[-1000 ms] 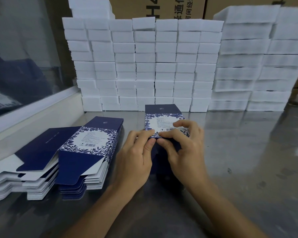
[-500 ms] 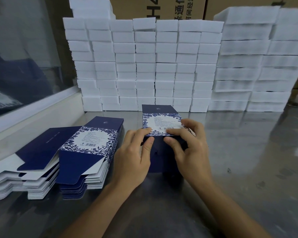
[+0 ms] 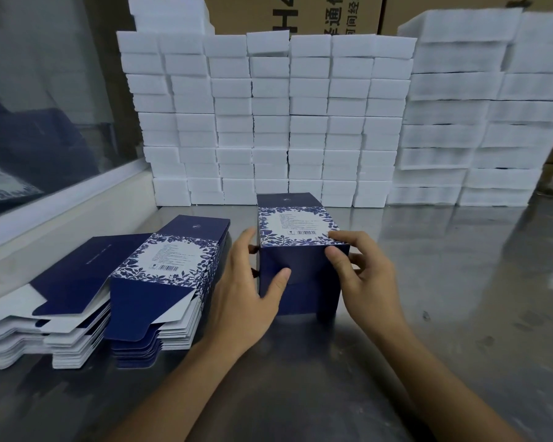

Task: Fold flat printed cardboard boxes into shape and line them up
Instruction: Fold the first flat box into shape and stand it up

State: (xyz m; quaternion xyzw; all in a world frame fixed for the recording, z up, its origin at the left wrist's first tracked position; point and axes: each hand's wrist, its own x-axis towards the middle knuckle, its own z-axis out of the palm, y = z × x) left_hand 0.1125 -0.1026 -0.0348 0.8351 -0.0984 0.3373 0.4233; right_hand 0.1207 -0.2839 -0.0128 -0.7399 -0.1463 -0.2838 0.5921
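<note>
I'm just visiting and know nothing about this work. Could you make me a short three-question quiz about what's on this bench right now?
1. True or false: both hands are on the folded box.
2. Which side of that box do the stacks of flat boxes lie on: A) the person's left, B) the person's right?
3. What is piled along the back of the metal table?

Key: 1. True: the left hand and right hand hold its sides. 2. A. 3. White foam blocks.

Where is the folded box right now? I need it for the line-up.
In the head view the folded box stands mid-table between both hands, right of the flat box stack, before the white foam blocks.
</note>
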